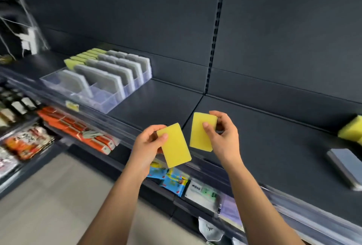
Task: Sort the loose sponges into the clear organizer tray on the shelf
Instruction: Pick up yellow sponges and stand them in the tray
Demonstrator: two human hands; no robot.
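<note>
I hold one yellow sponge in each hand, out in front of the dark shelf [244, 127]. My left hand [146, 146] pinches the left sponge [174, 144] by its upper corner, thumb on the broad face and the other fingers [163, 137] behind it, so most of the slab hangs free below my grip. My right hand [223, 135] takes the right sponge [202, 132] along its right edge, thumb across the front and fingers curled round the back near the top corner. Both sit closed on foam, neither wide nor empty. The sponges look like light, soft blocks; I judge they would dent under a hard squeeze and spring back, so a gentle pinch across the thickness should be enough, and nothing here seems fragile or slippery. Holding by a short edge should leave the opposite end clear to slide down into a slot. The clear organizer tray [109, 105] stands well to my left on the same shelf, with grey sponges [101, 76] upright in the near rows and yellow sponges [82, 58] in the far-left row. I reckon mine belong in that yellow row, entered edge first and upright. Another loose yellow sponge [352, 130] lies at the far right of the shelf, with a grey one [346, 164] near it.
</note>
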